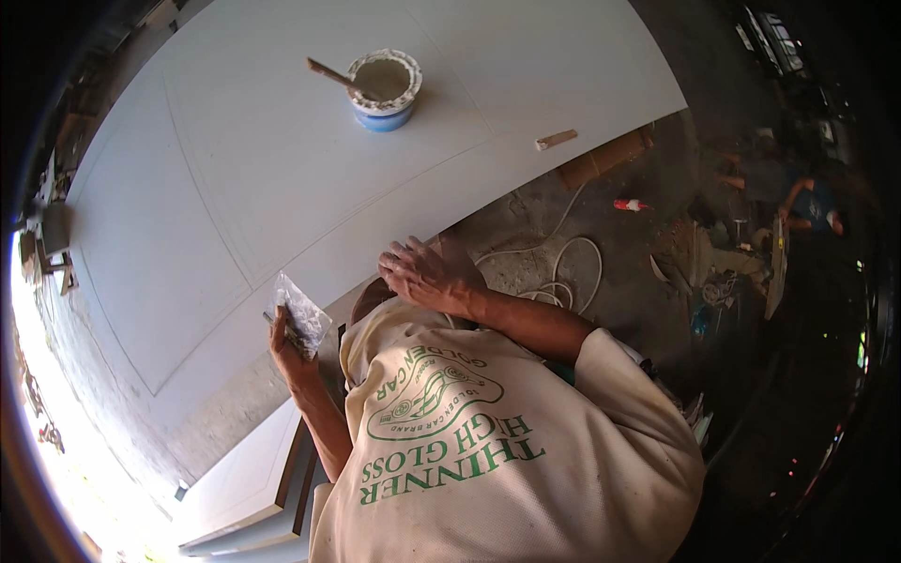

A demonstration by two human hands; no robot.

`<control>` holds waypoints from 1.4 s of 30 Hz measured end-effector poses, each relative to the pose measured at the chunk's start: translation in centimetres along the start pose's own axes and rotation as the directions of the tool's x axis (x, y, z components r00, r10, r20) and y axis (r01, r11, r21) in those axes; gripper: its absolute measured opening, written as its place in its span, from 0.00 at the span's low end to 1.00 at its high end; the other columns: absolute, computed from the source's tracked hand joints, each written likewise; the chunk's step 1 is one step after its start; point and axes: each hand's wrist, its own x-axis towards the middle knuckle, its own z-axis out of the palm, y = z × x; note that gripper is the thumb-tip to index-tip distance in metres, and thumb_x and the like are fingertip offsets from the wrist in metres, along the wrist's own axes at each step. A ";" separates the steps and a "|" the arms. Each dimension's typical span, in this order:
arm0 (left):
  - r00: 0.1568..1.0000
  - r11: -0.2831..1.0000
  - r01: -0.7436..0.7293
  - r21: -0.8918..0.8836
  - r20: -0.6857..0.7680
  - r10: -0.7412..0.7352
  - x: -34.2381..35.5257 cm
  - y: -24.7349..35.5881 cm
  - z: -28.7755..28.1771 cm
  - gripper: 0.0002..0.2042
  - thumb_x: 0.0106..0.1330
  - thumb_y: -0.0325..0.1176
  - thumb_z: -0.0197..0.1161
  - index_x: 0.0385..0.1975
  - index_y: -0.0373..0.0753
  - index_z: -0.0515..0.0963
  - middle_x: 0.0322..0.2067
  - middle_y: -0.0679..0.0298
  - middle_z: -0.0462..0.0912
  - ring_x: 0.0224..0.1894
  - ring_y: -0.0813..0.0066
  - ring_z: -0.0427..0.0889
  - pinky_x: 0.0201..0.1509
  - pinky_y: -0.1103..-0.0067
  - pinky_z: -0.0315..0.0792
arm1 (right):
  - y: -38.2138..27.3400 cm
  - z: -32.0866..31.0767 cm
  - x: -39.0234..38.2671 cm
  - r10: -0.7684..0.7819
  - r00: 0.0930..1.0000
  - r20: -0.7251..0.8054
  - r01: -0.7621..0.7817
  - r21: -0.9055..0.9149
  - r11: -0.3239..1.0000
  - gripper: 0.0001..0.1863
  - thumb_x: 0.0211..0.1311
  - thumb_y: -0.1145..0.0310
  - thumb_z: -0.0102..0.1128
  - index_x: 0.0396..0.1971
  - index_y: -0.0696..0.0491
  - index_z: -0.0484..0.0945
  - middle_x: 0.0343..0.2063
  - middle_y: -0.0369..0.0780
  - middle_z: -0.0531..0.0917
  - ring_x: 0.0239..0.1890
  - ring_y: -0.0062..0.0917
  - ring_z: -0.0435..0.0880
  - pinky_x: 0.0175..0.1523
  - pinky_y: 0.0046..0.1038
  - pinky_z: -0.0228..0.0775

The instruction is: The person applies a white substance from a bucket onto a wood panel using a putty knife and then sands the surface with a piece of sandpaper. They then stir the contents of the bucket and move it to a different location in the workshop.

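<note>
Across the upper part of the view spreads the tabletop, pale and marked with faint lines, its near edge slanting up to the right corner. Below its left end are at least two panels. The tub, white-rimmed and blue below, stands on the tabletop, well back from the near edge, with grey paste inside. The right hand is just beside the near edge, fingers bent; its palm is hidden, so I cannot tell whether it holds anything. The left hand, farther left along that edge, grips the plastic, clear and creased, with greyish matter on or in it; I cannot tell which. To handle it well, I judge, a firm pinch at one side would serve, the loose corner lifted clear of the tabletop against smears. The stick leans in the tub; the block lies by the near edge, toward the right corner. Counted: one tabletop, one tub, one piece of plastic, one stick, one block, at least two panels
</note>
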 end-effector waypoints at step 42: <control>0.962 0.990 -0.125 -0.067 0.234 0.137 -0.7 -10.4 33.0 0.11 0.74 0.29 0.62 0.50 0.32 0.78 0.41 0.58 0.87 0.38 0.68 0.89 0.43 0.71 0.88 | 15.9 -13.8 -9.8 0.369 0.864 -0.342 0.001 0.735 0.679 0.20 0.74 0.74 0.54 0.62 0.61 0.77 0.56 0.57 0.81 0.58 0.50 0.83 0.62 0.41 0.77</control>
